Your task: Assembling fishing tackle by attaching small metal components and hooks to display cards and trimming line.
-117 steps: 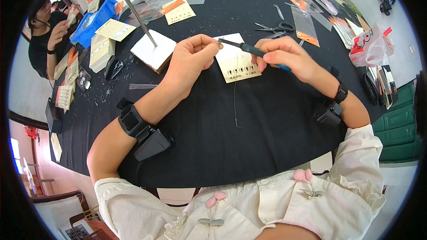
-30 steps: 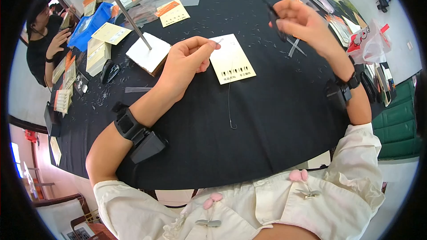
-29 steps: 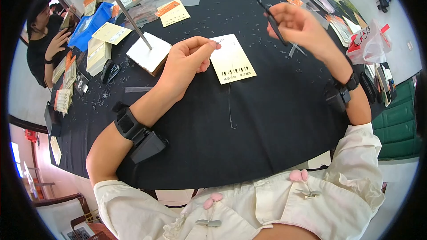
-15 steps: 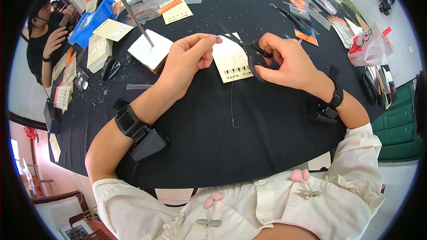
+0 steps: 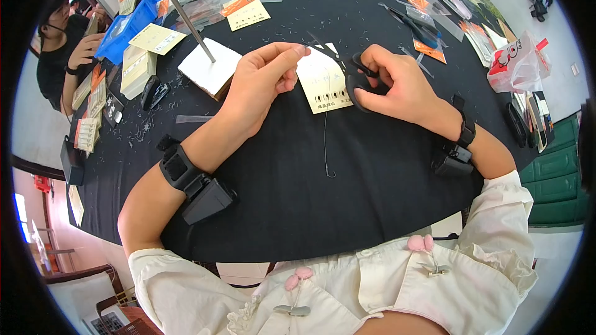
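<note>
Near side of the card (image 5: 320, 75): the line (image 5: 325, 133) crosses the worktop (image 5: 279, 211) and ends in 1 hook (image 5: 331, 175). At the card's upper-left edge, the left hand (image 5: 264, 84) has its grip pinched on the line's other end, presumably steadying it. At the card's right edge, the right hand (image 5: 400, 90) grasps scissors (image 5: 351, 87), 2 blades parted, apparently angled toward that pinch. Left of the card, a block (image 5: 205, 68) with 1 tilted rod (image 5: 180, 9) limits elbow room. Beyond the card, rightward: 1 blue-and-black tool (image 5: 411, 23).

Scissors (image 5: 341, 60) block the gap between left hand (image 5: 264, 80) and right hand (image 5: 402, 87); a line (image 5: 325, 139), apparently hanging, divides free room below.
</note>
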`<state>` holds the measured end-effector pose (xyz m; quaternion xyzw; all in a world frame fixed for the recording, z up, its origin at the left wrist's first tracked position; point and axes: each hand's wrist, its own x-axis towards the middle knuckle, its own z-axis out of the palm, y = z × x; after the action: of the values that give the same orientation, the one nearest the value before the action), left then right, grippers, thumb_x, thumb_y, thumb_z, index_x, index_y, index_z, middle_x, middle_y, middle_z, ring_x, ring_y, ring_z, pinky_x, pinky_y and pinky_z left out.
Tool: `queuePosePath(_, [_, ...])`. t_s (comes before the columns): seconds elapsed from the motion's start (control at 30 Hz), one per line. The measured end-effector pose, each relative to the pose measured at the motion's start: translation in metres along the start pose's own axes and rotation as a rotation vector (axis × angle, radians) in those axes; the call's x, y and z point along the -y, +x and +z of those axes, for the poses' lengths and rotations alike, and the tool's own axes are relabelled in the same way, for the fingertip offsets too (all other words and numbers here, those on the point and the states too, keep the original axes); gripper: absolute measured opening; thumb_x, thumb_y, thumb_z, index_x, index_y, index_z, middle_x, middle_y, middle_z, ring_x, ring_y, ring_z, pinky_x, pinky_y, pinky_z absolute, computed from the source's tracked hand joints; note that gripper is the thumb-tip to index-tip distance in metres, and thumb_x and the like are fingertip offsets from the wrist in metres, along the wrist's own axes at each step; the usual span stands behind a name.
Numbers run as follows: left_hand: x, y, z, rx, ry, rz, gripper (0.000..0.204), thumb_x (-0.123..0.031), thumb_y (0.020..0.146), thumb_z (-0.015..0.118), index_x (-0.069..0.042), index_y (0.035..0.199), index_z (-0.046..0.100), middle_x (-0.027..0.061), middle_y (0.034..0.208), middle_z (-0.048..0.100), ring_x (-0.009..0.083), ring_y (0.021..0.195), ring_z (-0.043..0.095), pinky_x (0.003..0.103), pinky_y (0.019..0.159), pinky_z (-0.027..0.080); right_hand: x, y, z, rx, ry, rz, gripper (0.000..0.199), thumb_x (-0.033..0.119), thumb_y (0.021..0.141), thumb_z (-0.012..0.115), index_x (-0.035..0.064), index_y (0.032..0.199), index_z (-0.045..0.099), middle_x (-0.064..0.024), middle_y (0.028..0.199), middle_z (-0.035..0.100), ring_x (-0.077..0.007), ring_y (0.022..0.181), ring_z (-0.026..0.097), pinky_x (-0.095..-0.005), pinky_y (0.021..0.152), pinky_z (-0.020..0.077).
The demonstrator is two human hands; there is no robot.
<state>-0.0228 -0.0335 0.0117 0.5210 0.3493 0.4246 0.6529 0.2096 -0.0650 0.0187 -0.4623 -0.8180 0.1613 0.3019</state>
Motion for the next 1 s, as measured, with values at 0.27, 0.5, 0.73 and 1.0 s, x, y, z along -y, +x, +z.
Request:
queuePosePath(0.27, [0.0017, 0.0001, -0.0006, -0.005, -0.013, 0.003, 0.018, -0.017, 0.092, 0.057, -0.002, 0.101, 0.061, -0.0051, 0.066, 0.044, 0.0029, 0.060, 0.039, 0.017, 0.053, 0.030, 0.0022, 0.0002, -0.0003, 0.037, -0.012, 0.006, 0.032, 0.026, 0.073, 0.073, 0.0046, 0.081, 0.051, -0.0053, 0.060, 0.051, -0.0144, 0.052, 0.051, -0.0271, 0.049, 0.0383])
queuePosePath(0.5, [0.0049, 0.0018, -0.0018, 0.000, -0.033, 0.028, 0.017, -0.017, 0.092, 0.058, -0.002, 0.100, 0.061, -0.0051, 0.067, 0.045, 0.0026, 0.061, 0.039, 0.017, 0.053, 0.031, 0.0009, 0.0006, 0.0000, 0.053, -0.011, -0.024, 0.029, 0.024, 0.075, 0.072, 0.0040, 0.081, 0.052, -0.0056, 0.057, 0.050, -0.0144, 0.049, 0.050, -0.0274, 0.047, 0.0358])
queuePosePath(0.73, [0.0050, 0.0022, -0.0032, 0.024, -0.032, 0.043, 0.016, -0.017, 0.092, 0.058, -0.003, 0.098, 0.061, -0.0056, 0.066, 0.044, 0.0024, 0.060, 0.039, 0.017, 0.053, 0.031, 0.0015, 0.0002, -0.0005, 0.066, -0.015, -0.004, 0.026, 0.023, 0.077, 0.070, 0.0037, 0.080, 0.052, -0.0062, 0.056, 0.050, -0.0147, 0.048, 0.051, -0.0276, 0.047, 0.0360])
queuePosePath(1.0, [0.0055, 0.0025, -0.0037, 0.028, -0.043, 0.054, 0.017, -0.017, 0.092, 0.058, -0.002, 0.099, 0.060, -0.0054, 0.066, 0.043, 0.0028, 0.060, 0.038, 0.017, 0.053, 0.030, 0.0023, 0.0005, -0.0006, 0.065, -0.034, -0.010, 0.026, 0.022, 0.079, 0.068, 0.0029, 0.079, 0.051, -0.0077, 0.055, 0.049, -0.0167, 0.047, 0.050, -0.0290, 0.046, 0.0352])
